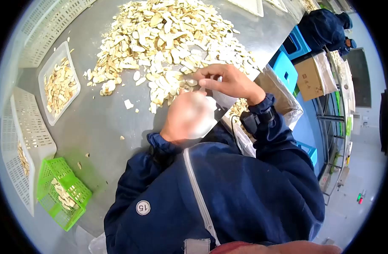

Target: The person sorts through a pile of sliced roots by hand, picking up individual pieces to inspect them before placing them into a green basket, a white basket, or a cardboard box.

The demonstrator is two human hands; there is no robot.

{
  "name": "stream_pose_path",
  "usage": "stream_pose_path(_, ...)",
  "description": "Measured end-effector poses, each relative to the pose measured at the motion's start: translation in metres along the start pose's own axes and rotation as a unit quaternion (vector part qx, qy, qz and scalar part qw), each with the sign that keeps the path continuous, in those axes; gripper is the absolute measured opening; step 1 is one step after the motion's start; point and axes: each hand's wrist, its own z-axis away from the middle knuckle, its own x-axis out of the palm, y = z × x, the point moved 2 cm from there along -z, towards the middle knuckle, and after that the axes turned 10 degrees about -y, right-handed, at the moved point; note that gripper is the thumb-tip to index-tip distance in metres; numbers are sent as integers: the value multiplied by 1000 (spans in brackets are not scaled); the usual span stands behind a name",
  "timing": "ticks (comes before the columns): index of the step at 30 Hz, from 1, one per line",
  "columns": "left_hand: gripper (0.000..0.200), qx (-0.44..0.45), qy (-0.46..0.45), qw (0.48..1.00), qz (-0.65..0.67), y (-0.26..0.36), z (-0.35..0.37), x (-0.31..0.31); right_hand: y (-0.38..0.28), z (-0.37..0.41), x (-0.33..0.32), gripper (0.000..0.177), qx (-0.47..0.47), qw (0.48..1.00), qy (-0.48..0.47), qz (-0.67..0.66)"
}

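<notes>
My left hand (177, 114) is at the near edge of a heap of pale dried slices (160, 34), its fingers curled around something white and glaring, too bright and blurred to make out. Just to the right and above it, my right hand (232, 82) has its thumb and index finger close together at the slices. Whatever lies between those fingertips is too small to tell. Several loose slices (162, 86) lie right beside both hands on the grey metal table (109, 122).
At left stand a white tray (77, 80) of slices, white perforated baskets (35, 122) and a green basket (69, 180). To the right are a lined box (278, 91), a cardboard box (308, 80), blue stools (285, 72), a metal rack (331, 118) and a person in dark clothes (325, 27).
</notes>
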Motion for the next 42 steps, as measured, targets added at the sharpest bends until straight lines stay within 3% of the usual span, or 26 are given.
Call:
stream_pose_path(2,43,3,7,1000,14,-4,-2,-4,18,-14,8,24,-69,968,152,188)
stream_pose_path(3,38,20,-50,993,104,0,0,1,28,-20,11,24,-104,928,224,279)
stream_pose_path(4,34,28,-106,975,194,13,4,13,34,-22,10,29,-108,922,194,316)
stream_pose_path(7,34,22,-142,976,163,15,5,12,49,-21,5,28,-117,914,203,330)
stream_pose_path(8,35,21,-115,979,170,16,7,13,49,-19,0,21,-90,896,246,360)
stream_pose_path(10,37,19,-64,981,180,20,7,20,47,-15,-5,19,-50,906,248,340)
stream_pose_path(13,39,59,-29,995,79,25,8,26,30,-18,7,19,-58,937,239,250)
stream_pose_path(16,38,198,-43,977,-68,8,8,19,28,-39,24,21,-118,913,244,304)
stream_pose_path(19,53,170,-95,980,-45,19,7,14,32,-51,27,26,-102,903,229,350)
stream_pose_path(20,54,244,-107,953,-145,19,5,15,36,-52,26,24,-89,907,203,357)
stream_pose_path(23,35,215,-68,962,-152,28,7,27,37,-45,28,21,-83,914,219,332)
stream_pose_path(25,29,22,-33,994,97,34,12,29,43,-41,26,16,-101,908,226,338)
stream_pose_path(30,29,11,-24,994,104,28,10,26,40,-18,12,22,-54,885,324,330)
stream_pose_path(33,32,24,-18,996,83,25,8,28,20,-14,25,31,-46,947,222,228)
stream_pose_path(34,33,17,-8,997,76,27,9,30,11,-15,32,32,-52,952,187,237)
stream_pose_path(35,34,12,2,998,68,29,10,31,7,-19,35,31,-117,943,183,254)
stream_pose_path(37,36,28,-8,998,56,30,12,34,16,-28,38,31,-98,942,158,279)
stream_pose_path(40,39,31,-31,999,6,31,13,35,32,-26,26,29,-12,942,194,272)
stream_pose_path(42,31,14,-29,999,-41,35,15,40,30,-14,20,27,-35,919,253,301)
